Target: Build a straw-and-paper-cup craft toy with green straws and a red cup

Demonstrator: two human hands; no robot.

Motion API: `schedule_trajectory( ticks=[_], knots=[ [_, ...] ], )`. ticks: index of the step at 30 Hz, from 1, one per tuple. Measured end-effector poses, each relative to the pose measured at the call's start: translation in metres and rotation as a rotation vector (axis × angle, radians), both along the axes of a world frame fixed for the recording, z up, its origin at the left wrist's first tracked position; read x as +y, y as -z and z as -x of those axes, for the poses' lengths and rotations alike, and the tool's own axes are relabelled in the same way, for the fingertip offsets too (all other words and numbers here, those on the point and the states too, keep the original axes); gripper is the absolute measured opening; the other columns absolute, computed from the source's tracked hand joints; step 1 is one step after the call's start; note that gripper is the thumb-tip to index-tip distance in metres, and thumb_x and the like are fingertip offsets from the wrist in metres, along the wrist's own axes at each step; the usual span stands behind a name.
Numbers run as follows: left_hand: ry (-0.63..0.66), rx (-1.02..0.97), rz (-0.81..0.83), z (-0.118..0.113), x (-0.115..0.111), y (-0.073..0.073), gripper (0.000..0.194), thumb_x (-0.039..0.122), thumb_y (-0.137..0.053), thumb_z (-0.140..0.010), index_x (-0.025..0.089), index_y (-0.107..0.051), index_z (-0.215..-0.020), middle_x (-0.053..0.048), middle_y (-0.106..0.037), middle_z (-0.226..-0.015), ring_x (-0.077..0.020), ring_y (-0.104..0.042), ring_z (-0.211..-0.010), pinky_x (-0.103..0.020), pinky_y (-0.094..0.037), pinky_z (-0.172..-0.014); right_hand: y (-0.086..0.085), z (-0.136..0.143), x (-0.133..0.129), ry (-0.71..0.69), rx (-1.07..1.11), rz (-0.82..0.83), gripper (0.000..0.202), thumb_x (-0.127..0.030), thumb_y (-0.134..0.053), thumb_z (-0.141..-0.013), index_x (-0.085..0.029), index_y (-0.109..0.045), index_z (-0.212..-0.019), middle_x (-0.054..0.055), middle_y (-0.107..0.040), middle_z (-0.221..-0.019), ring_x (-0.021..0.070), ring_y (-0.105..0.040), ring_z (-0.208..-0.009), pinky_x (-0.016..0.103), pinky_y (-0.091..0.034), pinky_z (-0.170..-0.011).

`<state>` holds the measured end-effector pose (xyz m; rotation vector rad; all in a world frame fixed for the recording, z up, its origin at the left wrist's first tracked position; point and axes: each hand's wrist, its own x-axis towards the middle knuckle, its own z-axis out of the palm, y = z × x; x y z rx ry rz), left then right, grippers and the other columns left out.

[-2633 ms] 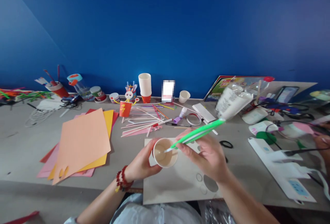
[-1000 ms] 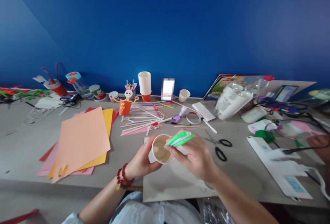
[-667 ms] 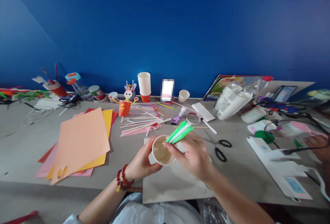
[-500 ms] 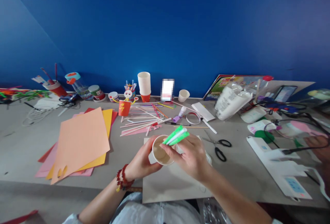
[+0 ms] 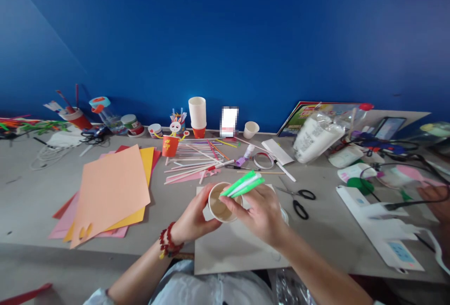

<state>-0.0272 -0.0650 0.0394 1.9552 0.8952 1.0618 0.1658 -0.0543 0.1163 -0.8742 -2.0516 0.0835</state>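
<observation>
My left hand (image 5: 192,219) is wrapped round the side of a white paper cup (image 5: 218,209), tipped so its mouth faces me. Between the thumb and fingers of my right hand (image 5: 263,213) is a green-and-white striped piece (image 5: 245,184), like long narrow strips side by side. Its lower end lies over the cup's rim, and my right thumb reaches across the opening. Both hands are above a pale board (image 5: 225,253). Right of them lie scissors (image 5: 299,202) with black handles, blades partly open. My right fingers are partly hidden behind the piece.
Coloured paper sheets (image 5: 112,192) are stacked at left. Behind the hands lie several straws (image 5: 190,167), a red cup with a rabbit figure (image 5: 170,146), a stack of white cups (image 5: 197,112) and a tape roll (image 5: 263,160). A power strip (image 5: 369,223) with cables is at right.
The green-and-white piece has shifted slightly to the right and tilted a little in my right hand. My left hand stays round the cup.
</observation>
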Motion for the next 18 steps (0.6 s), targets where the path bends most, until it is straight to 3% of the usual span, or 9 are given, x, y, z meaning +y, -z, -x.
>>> schedule_trajectory(
  ticks=[8, 14, 18],
  knots=[
    [-0.035, 0.020, -0.032, 0.0027, 0.0004, 0.0055, 0.074, 0.020, -0.070, -0.078, 0.024, -0.037, -0.144, -0.014, -0.054, -0.137, -0.0312, -0.056, -0.121, -0.044, -0.049, -0.099, -0.0061, -0.0062, 0.0087, -0.149, -0.095, 0.067, 0.003, -0.027, -0.068, -0.089, -0.024, -0.068, -0.089, 0.001, -0.069, -0.073, 0.0183, -0.063, -0.071, 0.036, -0.047, -0.077],
    [-0.050, 0.017, -0.026, 0.0021, 0.0006, 0.0056, 0.071, 0.019, -0.070, -0.078, 0.025, -0.039, -0.142, -0.013, -0.054, -0.137, -0.0300, -0.056, -0.122, -0.043, -0.049, -0.100, -0.0066, -0.0060, 0.0088, -0.152, -0.126, 0.077, 0.003, -0.021, -0.066, -0.089, -0.024, -0.068, -0.090, 0.001, -0.067, -0.077, 0.0173, -0.061, -0.074, 0.034, -0.045, -0.075],
    [-0.066, 0.025, -0.041, 0.0025, 0.0005, 0.0045, 0.072, 0.020, -0.071, -0.078, 0.025, -0.039, -0.142, -0.013, -0.054, -0.138, -0.0304, -0.055, -0.125, -0.043, -0.048, -0.101, -0.0101, -0.0031, 0.0076, -0.132, -0.152, 0.123, 0.008, -0.017, -0.067, -0.086, -0.022, -0.067, -0.080, 0.002, -0.065, -0.079, 0.0165, -0.058, -0.074, 0.032, -0.043, -0.073]
  ],
)
